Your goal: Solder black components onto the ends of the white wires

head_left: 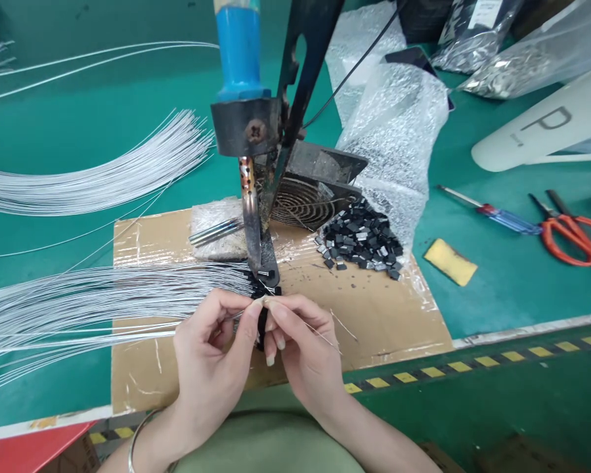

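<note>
My left hand (217, 358) is closed in a pinch, with a white wire running into it from the left. Fingertip to fingertip with it, my right hand (305, 348) pinches a thin silvery wire (322, 336) that sticks out past its fingers. What lies right between the fingertips is hidden. Just above them hangs the tip of a soldering iron (251, 223), clamped upright in a black stand (298, 85). Under the tip, a bundle of white wires (142, 286) ends in small black connectors (256, 284). Loose black connectors (362, 240) lie piled to the right.
Cardboard (374, 322) covers the work area. A fan (303, 200) stands behind the iron. More white wires (103, 187) lie at left. On the right are bubble wrap (394, 138), a yellow sponge (450, 261), a screwdriver (507, 218), orange-handled scissors (569, 236) and a white cup (532, 131).
</note>
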The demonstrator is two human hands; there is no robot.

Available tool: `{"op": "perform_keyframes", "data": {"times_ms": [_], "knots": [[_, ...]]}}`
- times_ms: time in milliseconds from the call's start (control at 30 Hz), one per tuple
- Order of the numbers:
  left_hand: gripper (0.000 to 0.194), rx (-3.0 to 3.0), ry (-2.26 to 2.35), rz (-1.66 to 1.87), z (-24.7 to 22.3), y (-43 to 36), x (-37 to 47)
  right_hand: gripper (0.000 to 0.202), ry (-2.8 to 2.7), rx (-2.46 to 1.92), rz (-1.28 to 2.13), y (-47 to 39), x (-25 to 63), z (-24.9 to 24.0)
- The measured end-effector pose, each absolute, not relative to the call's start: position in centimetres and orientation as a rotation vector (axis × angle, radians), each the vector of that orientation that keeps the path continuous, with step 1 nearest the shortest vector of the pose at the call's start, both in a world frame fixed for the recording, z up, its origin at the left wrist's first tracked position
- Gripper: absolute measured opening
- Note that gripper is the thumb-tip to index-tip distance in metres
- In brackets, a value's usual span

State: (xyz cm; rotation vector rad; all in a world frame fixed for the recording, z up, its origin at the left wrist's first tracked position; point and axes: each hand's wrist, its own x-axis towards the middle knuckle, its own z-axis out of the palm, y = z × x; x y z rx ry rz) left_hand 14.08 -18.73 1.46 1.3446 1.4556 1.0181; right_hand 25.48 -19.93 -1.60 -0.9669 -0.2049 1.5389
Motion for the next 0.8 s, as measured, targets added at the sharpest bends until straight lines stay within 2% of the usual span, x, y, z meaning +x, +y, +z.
{"op": "perform_keyframes", "data": {"times_ms": [533, 800], "knots": [[0.006, 1.480, 1.529, 0.964, 0.6, -19.3, 13.4, 0.011, -0.316, -1.020, 1.634, -19.3, 27.3, -1.2], [0.008, 1.415, 1.520, 0.974, 0.7, -19.2, 13.7, 0.009, -0.233, -0.979, 1.539, -20.0, 26.0, -1.6]]}}
